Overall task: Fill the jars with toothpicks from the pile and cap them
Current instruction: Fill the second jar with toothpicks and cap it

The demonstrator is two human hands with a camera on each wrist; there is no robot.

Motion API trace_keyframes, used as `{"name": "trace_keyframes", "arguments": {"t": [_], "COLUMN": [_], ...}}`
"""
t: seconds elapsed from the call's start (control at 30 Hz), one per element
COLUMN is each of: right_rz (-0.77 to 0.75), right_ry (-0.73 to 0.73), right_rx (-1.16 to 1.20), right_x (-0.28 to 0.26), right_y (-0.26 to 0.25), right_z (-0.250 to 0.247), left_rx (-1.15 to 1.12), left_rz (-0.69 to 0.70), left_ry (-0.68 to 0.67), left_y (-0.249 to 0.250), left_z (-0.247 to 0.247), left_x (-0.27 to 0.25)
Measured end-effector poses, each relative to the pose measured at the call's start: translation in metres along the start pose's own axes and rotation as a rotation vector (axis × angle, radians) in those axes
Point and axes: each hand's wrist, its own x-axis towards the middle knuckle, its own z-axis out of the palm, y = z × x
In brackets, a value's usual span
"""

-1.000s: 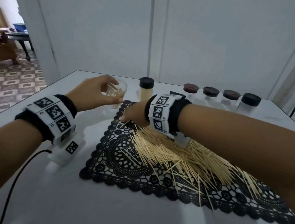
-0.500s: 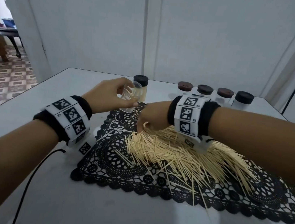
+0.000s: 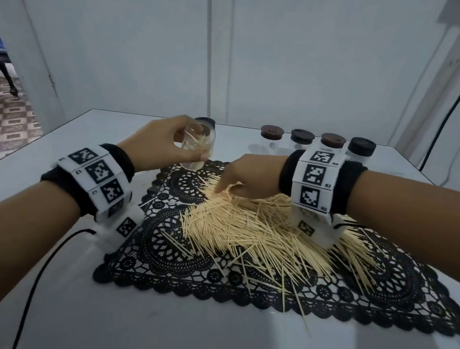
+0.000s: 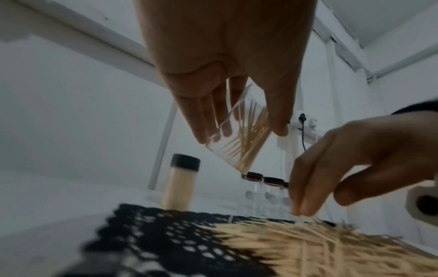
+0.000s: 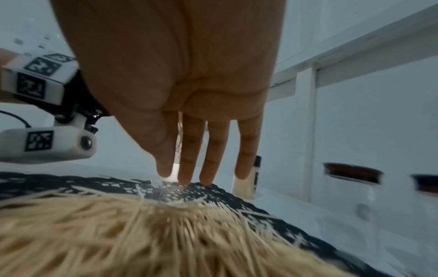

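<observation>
My left hand [image 3: 172, 145] holds a clear jar [image 3: 197, 146] tilted above the back left corner of the black lace mat [image 3: 153, 252]. A few toothpicks lie inside the jar [image 4: 246, 135]. The toothpick pile [image 3: 259, 231] covers the mat's middle. My right hand [image 3: 234, 175] points down at the pile's far left edge, with straight fingers [image 5: 189, 168] touching the toothpicks and the thumb apart. A full jar with a black cap [image 4: 181, 183] stands behind the mat.
Several empty capped jars [image 3: 301, 143] stand in a row at the back of the white table [image 3: 199, 341]. A black cable [image 3: 41, 266] runs from my left wrist off the front edge. Loose toothpicks [image 3: 291, 295] stray toward the mat's front.
My right hand has drawn back from beside the jar and come down onto the pile's edge. The left hand has kept hold of the jar and lifted it slightly.
</observation>
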Motion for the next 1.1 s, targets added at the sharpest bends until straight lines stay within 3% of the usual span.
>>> {"name": "trace_keyframes", "arguments": {"t": [0.13, 0.33, 0.6, 0.87, 1.1], "right_rz": [-0.103, -0.266, -0.204, -0.214, -0.194], "right_ry": [0.060, -0.019, 0.000, 0.042, 0.201], "right_rx": [-0.095, -0.302, -0.242, -0.175, 0.013], "right_x": [0.022, 0.069, 0.096, 0.090, 0.034], "right_y": [-0.026, -0.079, -0.101, -0.095, -0.055], "right_z": [-0.015, -0.013, -0.011, -0.010, -0.036], "left_rx": [0.055, 0.103, 0.085, 0.053, -0.052], "left_rz": [-0.041, -0.105, -0.122, -0.132, -0.107], "left_ry": [0.065, 0.119, 0.123, 0.117, 0.146], "left_y": [-0.015, -0.039, -0.050, -0.044, -0.024], "left_z": [-0.022, -0.045, -0.045, -0.042, -0.028], "left_x": [-0.008, -0.027, -0.035, -0.033, -0.020]}}
